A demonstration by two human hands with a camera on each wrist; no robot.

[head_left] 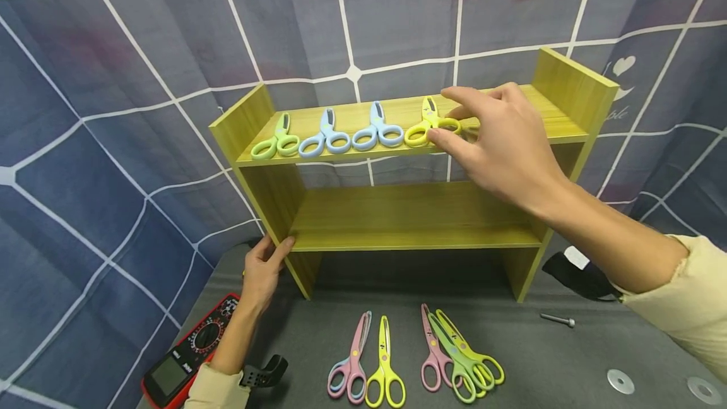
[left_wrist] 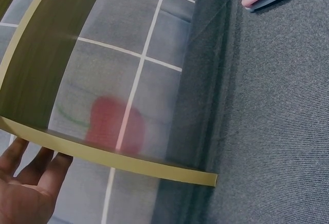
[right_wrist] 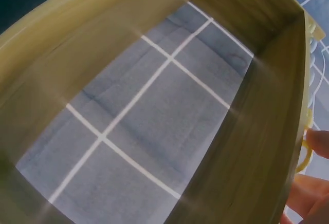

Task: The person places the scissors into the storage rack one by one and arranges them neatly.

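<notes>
Up top, the right hand [head_left: 505,144] is pinching the yellow scissors' [head_left: 428,124] handle loop on the shelf [head_left: 559,122], blades pointing away, while the left hand [head_left: 262,273] is bracing the shelf's side with fingers relaxed.

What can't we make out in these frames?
- Head view: right hand covers part of the top shelf; whether it pinches the yellow scissors or another pair sits behind it is hidden.
- Right wrist view: blurred; scissors cut off at the right edge.
- Left wrist view: left hand cut off at the corner.
</notes>
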